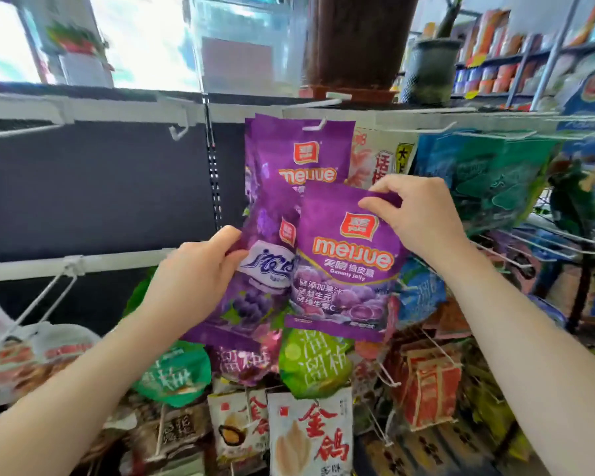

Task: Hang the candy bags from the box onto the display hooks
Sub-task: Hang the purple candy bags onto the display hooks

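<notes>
The purple bag (pixel 347 269) in front reads "meijue" and "Gummy Jelly"; the hung purple bag (pixel 306 156) behind also reads "meijue".

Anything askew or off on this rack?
Nothing damaged or spilled. Only the purple bag in the right hand sits tilted, off the hook; the left hand grips the bags already hanging there.

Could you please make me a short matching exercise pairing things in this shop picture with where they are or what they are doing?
Things:
1. right hand
2. left hand
3. hanging purple bag
4. plant pot

States:
A. stands on the top shelf
B. pinches the top edge of the loose purple bag
C. already on a white hook
D. holds the hanging bags' left side

Pairs: 1-B, 2-D, 3-C, 4-A
</notes>
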`<state>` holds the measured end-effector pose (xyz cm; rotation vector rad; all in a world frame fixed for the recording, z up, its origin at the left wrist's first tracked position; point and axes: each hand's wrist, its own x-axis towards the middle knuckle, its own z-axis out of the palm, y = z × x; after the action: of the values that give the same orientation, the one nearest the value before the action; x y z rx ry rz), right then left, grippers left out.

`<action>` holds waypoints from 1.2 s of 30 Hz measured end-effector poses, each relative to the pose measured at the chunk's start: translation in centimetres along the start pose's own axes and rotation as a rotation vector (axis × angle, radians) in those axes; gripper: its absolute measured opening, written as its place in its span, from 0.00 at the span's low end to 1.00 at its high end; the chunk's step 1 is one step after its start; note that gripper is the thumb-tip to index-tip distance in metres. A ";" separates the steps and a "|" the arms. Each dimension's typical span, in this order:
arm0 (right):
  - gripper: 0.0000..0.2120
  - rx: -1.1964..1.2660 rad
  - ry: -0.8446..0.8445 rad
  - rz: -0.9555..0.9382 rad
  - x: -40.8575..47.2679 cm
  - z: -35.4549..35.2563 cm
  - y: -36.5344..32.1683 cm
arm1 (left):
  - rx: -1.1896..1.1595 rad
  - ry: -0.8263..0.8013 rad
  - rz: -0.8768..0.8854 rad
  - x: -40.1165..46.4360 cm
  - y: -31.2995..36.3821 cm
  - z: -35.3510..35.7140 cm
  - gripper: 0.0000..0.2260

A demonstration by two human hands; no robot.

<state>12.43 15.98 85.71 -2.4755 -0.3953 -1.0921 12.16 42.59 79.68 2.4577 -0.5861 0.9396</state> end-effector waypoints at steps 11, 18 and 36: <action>0.09 0.150 0.158 0.083 8.6 1.5 -2.9 | 0.094 -0.067 0.091 4.1 -6.1 -3.0 0.10; 0.10 0.647 0.105 0.357 9.5 2.6 -2.7 | 0.069 -0.111 0.093 4.6 -7.6 -3.0 0.09; 0.07 0.483 0.076 0.532 11.9 6.1 -3.3 | 0.108 -0.132 0.078 3.0 -11.3 -5.7 0.09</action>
<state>22.77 22.82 91.75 -1.9397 0.0321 -0.7544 17.23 54.12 82.77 2.6252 -0.6977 0.8645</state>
